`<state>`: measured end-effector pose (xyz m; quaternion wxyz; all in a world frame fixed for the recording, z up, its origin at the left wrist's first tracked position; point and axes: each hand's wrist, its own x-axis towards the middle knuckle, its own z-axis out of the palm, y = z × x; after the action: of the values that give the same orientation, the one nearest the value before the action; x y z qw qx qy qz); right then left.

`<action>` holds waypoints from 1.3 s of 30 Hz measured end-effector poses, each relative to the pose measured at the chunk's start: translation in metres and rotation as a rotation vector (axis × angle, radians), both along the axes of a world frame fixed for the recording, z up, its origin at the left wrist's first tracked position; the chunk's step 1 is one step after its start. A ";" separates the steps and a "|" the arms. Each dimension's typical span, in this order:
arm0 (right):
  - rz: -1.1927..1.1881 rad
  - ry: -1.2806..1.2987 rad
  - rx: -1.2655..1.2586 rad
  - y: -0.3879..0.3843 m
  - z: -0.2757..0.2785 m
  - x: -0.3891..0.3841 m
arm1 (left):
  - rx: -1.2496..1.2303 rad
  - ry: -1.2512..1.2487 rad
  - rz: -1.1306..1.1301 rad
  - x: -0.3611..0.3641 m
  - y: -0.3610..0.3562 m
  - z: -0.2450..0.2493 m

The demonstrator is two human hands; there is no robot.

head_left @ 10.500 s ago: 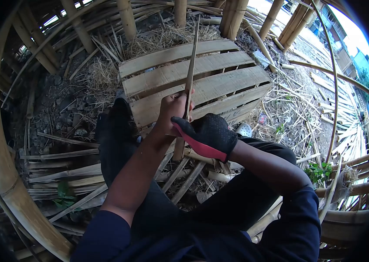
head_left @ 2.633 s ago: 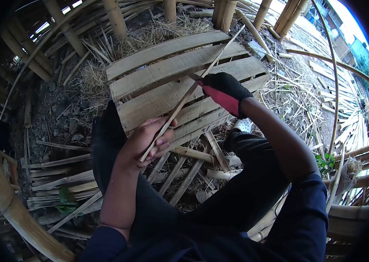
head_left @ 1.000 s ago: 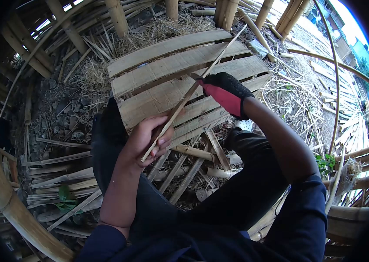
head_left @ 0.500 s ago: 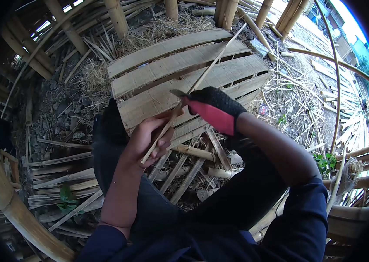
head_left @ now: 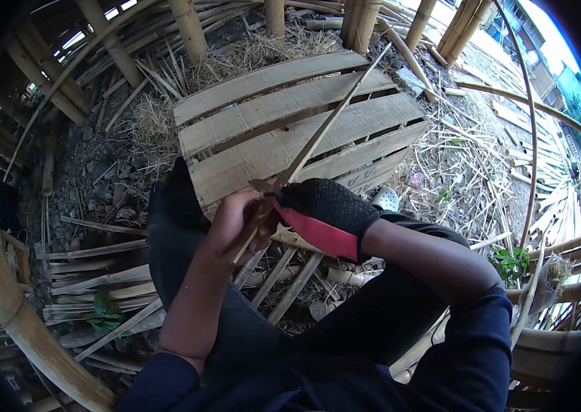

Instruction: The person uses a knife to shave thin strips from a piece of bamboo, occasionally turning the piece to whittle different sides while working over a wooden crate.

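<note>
A long, thin bamboo strip [head_left: 325,129] runs slantwise from my lap up across the slatted wooden crate [head_left: 235,132]. My bare left hand [head_left: 239,223] is wrapped round its lower part, with the near end sticking out below the fingers. My right hand [head_left: 328,211] wears a black and red glove and is closed close against the left hand. A short knife blade [head_left: 261,186] juts from the gloved fist and lies at the strip; the knife's handle is hidden in the glove. My two hands nearly touch.
Upright bamboo poles [head_left: 187,31] stand behind the crate. Split bamboo pieces [head_left: 108,288] lie stacked at the left, and shavings [head_left: 462,178] litter the ground at the right. A curved bamboo pole [head_left: 19,323] crosses the left edge. A light clog [head_left: 387,199] shows beside the crate.
My gloved right hand has moved down and left along the bamboo strip with the knife, towards my left hand. The left hand keeps its grip. A clog has come into sight.
</note>
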<state>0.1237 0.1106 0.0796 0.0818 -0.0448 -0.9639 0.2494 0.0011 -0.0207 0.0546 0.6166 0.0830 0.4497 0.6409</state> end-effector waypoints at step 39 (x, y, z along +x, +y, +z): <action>-0.721 0.056 -0.673 0.069 0.021 0.023 | 0.216 0.366 -0.103 0.030 0.003 -0.003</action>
<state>0.1466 0.1799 0.1007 0.1697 -0.3928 -0.7503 0.5039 0.0312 -0.0181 0.0519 0.5439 0.2863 0.4781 0.6274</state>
